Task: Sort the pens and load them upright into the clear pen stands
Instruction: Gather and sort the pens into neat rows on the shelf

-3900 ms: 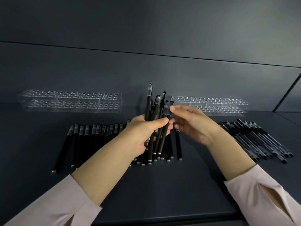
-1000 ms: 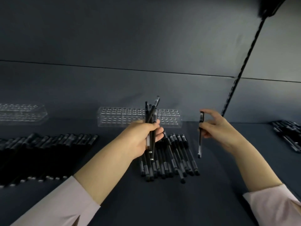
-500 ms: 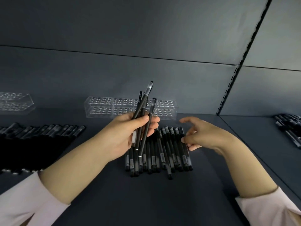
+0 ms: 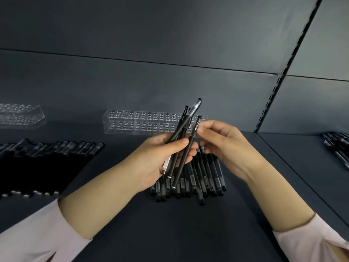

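- Left hand: curled around a bundle of pens, at least 3, thumb across the front of the barrels; the bundle is tilted, tops leaning to the right and away from the person
- Bundle detail: 1 pen has a clear cap, 1 shows a pale barrel at its lower end, and the printed pen carries white lettering near its top
- Right hand: fingers curled, thumb and forefinger tips closed on the upper part of the printed pen, just beside the other tops
- Both hands are raised above the shelf, in front of the nearer pen stand
- Nearer pen stand: clear, 2 perforated tiers, standing on the shelf against the back panel, directly behind the held pens
- Second pen stand: clear, same type, well apart at the left edge, partly out of view
- Loose pile of pens: dark pens lying flat on the shelf directly under the hands, roughly parallel
- Row of pens: dark pens lying side by side on the shelf at the left, blurred
- Further pens: lying flat at the far right, beyond the slotted upright
- Both forearms show pale pink sleeves
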Tool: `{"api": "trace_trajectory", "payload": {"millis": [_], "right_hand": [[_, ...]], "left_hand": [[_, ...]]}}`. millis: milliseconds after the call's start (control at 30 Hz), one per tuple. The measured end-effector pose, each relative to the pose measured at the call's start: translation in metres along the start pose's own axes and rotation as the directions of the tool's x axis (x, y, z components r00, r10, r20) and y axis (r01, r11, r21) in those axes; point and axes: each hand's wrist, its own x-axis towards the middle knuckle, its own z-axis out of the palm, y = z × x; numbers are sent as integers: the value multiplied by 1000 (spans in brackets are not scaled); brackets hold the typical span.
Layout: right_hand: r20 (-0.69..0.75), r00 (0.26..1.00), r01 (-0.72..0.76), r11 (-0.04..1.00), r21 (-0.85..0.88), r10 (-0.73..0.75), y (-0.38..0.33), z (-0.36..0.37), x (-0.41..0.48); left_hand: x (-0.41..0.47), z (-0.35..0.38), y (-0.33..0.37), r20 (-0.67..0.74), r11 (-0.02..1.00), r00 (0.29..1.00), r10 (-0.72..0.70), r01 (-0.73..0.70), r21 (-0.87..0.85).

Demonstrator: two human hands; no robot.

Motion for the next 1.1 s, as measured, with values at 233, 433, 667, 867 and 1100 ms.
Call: {"api": "trace_trajectory", "payload": {"millis": [233, 433, 667, 867, 1100], "right_hand": [[16, 1000, -9, 980, 199, 6, -12, 27, 3], [-152, 986, -22, 953, 303, 71, -28, 97, 23], [-259, 955, -59, 951, 302, 142, -30, 206, 59], [-306, 951, 24, 997, -77, -46, -16, 272, 84], [-181, 971, 64, 904, -423, -154, 3, 293, 87]], "left_hand": [[-9, -14, 16, -41, 997, 997, 58, -56, 47], [-29, -83, 56, -216, 994, 972, 95, -80, 75], [-56, -185, 96, -275, 998, 960, 52, -44, 34], [-79, -238, 110, -273, 998, 960, 62, -53, 41], [-85, -266, 110, -247, 999, 969, -16, 6, -41]]}}
